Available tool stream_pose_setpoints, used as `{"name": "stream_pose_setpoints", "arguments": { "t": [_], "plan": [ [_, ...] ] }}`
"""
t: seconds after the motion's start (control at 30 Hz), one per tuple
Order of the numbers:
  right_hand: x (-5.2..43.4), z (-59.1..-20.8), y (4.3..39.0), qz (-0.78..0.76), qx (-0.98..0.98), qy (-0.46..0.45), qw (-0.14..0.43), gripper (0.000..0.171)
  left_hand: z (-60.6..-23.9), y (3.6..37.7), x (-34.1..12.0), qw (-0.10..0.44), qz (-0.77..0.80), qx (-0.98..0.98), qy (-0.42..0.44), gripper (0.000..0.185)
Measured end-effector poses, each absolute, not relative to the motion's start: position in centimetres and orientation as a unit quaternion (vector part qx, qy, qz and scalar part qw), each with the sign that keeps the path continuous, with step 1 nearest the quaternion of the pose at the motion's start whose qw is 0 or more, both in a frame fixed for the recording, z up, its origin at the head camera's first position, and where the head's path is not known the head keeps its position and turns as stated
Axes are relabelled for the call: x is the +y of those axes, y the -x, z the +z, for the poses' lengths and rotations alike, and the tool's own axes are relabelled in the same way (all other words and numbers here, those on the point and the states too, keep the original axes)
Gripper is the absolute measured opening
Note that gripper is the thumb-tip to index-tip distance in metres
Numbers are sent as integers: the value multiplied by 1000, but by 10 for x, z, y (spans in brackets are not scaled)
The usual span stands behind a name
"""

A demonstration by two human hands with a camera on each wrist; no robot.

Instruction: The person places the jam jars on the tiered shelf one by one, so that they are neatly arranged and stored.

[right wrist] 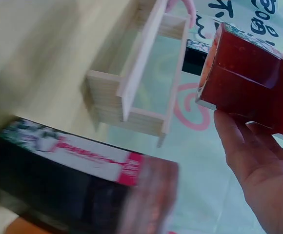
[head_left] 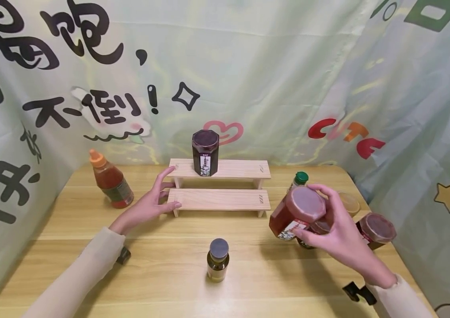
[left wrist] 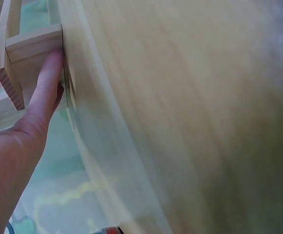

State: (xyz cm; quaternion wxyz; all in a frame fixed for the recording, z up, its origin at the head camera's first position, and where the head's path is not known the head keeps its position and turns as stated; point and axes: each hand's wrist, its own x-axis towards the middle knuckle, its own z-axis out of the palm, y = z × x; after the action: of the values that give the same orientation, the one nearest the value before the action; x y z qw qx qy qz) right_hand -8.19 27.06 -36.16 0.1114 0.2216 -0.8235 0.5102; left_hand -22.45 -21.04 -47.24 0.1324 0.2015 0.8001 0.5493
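My right hand grips a faceted jar of red jam with a pale lid and a white label. The jar is tilted and held in the air to the right of a two-step wooden rack. In the right wrist view, fingers lie along the side of the red jar. At the rack's left end, my left hand is spread, with fingertips at both steps. The left wrist view has a straight finger against the rack's end support. A dark jar stands upright on the upper step.
Behind the held jar are a green-capped bottle, a partly hidden jar and a round yellowish lid. Another dark jar stands far right. A small dark-capped bottle is in front, an orange-capped sauce bottle left. Curtains surround the table.
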Motion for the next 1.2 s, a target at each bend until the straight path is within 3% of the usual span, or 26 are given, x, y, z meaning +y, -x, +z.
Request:
{"name": "stream_pose_setpoints", "arguments": {
  "t": [0.5, 1.2],
  "plan": [
    [252, -331, 146, 496, -823, -263, 84, 97, -470, 225, -209, 130, 547, 801, -204, 105],
    [219, -314, 231, 550, -806, -216, -47, 92, -468, 223, -210, 131, 553, 798, -203, 107]
  ]
}}
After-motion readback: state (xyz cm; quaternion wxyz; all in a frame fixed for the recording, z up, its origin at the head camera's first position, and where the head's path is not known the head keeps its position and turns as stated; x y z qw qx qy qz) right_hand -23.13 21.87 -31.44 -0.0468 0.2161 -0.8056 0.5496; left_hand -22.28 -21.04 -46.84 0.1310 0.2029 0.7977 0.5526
